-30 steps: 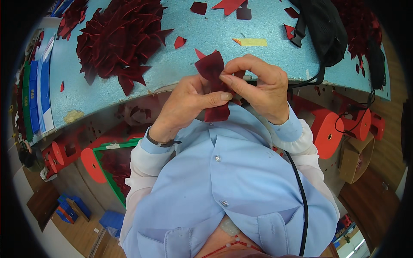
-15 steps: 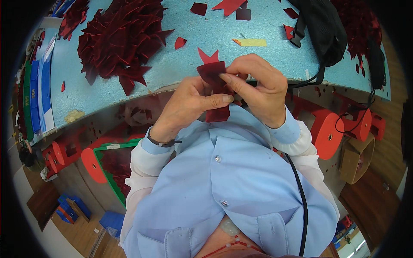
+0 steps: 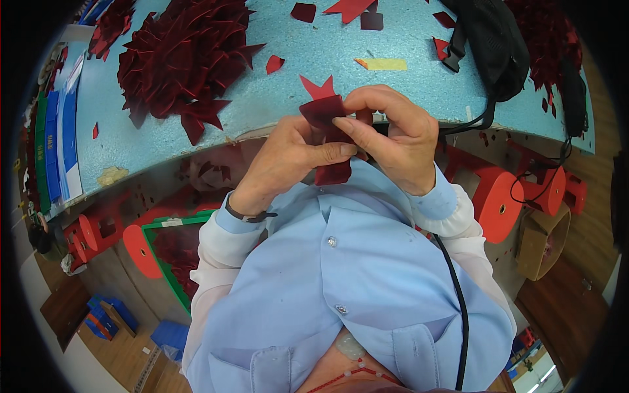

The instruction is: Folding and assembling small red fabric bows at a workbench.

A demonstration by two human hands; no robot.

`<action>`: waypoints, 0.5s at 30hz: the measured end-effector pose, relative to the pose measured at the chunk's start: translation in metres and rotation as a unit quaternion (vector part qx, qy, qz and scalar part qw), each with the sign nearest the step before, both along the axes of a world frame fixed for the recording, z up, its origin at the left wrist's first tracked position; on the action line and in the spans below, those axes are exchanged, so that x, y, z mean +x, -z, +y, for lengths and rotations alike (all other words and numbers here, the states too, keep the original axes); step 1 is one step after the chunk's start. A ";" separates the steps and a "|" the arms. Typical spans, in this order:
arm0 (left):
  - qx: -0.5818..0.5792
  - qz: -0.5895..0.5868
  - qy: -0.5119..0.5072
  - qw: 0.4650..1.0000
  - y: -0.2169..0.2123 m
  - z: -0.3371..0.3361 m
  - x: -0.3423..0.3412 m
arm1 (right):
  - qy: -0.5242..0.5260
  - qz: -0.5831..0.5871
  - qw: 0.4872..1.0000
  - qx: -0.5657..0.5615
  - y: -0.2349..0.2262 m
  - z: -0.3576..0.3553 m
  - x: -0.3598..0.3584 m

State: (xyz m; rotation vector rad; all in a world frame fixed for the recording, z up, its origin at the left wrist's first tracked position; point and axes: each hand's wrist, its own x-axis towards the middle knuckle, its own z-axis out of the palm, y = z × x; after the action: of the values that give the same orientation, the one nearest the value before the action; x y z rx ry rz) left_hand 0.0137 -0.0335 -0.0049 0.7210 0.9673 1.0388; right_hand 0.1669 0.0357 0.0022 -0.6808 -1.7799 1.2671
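Between my two hands, just off the table's near edge, is a folded dark red velvet ribbon with a notched, brighter red tail at its far end. My left hand is closed on its lower part, the thumb lying across it. With thumb and forefinger my right hand pinches the ribbon's right edge. The other fingers of that hand are curled. A large heap of similar dark red ribbon pieces lies on the table to the left.
Red scraps and a yellow strip are scattered over the light blue table. A black bag with a strap sits at the right. Red stools, a green-rimmed crate of red pieces and a cardboard box stand below.
Almost nothing differs. My right thumb has shifted very slightly on the ribbon's edge, and both hands keep their hold.
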 end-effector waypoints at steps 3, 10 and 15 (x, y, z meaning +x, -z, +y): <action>-0.003 0.001 0.000 1.000 0.000 0.000 0.000 | -0.019 -0.009 0.999 0.026 0.002 0.003 0.000; -0.011 0.034 0.016 0.999 0.004 0.000 -0.002 | 0.015 -0.003 0.966 0.257 0.008 0.006 -0.001; -0.007 0.027 0.003 1.000 0.008 -0.002 -0.001 | -0.040 -0.057 0.976 0.205 0.010 0.012 0.002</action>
State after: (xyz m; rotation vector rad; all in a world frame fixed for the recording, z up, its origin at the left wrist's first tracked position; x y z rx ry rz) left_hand 0.0130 -0.0352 -0.0131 0.7425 1.0164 1.0102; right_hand 0.1688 0.0473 -0.0078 -0.4559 -2.0987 0.8824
